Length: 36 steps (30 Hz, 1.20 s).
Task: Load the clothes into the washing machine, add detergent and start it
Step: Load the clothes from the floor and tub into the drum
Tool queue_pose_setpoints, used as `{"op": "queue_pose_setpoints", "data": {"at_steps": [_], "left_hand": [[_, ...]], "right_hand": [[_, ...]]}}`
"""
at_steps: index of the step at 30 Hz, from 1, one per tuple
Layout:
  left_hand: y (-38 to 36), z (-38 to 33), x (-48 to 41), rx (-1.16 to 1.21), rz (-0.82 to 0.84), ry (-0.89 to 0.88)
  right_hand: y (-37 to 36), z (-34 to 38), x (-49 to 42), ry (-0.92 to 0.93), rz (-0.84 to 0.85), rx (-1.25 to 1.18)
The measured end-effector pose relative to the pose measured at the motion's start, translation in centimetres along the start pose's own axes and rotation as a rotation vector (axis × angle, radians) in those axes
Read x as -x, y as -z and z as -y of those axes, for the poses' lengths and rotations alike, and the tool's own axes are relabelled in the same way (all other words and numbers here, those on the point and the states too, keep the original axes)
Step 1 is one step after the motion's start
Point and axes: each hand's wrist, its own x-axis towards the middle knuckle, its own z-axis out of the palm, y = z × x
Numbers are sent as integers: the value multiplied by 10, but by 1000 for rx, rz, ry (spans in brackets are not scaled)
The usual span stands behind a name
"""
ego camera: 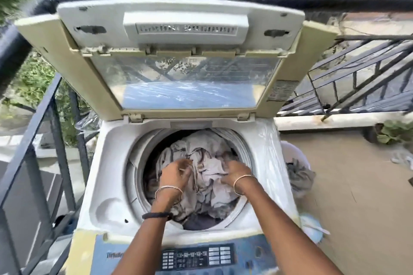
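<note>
The left hand (175, 174) and right hand (237, 174) sit side by side in the washing machine (111, 163), fingers curled into the pale clothes (201, 152) heaped directly beneath them in the drum (240, 140), the right nearer the basket (297, 152) alongside.

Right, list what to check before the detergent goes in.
1. The lid fully up: ok.
2. The clothes inside the drum: ok.
3. The white tub beside the washing machine emptied: not ok, grey cloth lies in it.
4. Hands out of the drum: not ok, left hand and right hand grip the clothes.
5. Any detergent within reach: cannot tell, none in view.
6. The control panel powered: cannot tell.
</note>
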Motion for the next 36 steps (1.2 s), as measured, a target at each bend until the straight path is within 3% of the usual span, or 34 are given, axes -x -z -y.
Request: {"op": "queue_pose_setpoints", "data": {"at_steps": [4, 9, 12, 15, 26, 36], "left_hand": [[-15, -48, 15, 88, -36, -83], [-51, -118, 44, 88, -45, -325], [-80, -158, 65, 148, -70, -410], [-116, -194, 85, 230, -66, -369], [-277, -276, 111, 100, 14, -301], [-369, -280, 66, -146, 214, -149]], "right_hand": [[26, -16, 55, 140, -178, -258], [52, -74, 101, 298, -291, -537], [65, -129, 118, 276, -411, -667], [72, -190, 124, 205, -473, -708], [71, -402, 123, -92, -472, -690], [45, -494, 50, -273, -303, -698]]}}
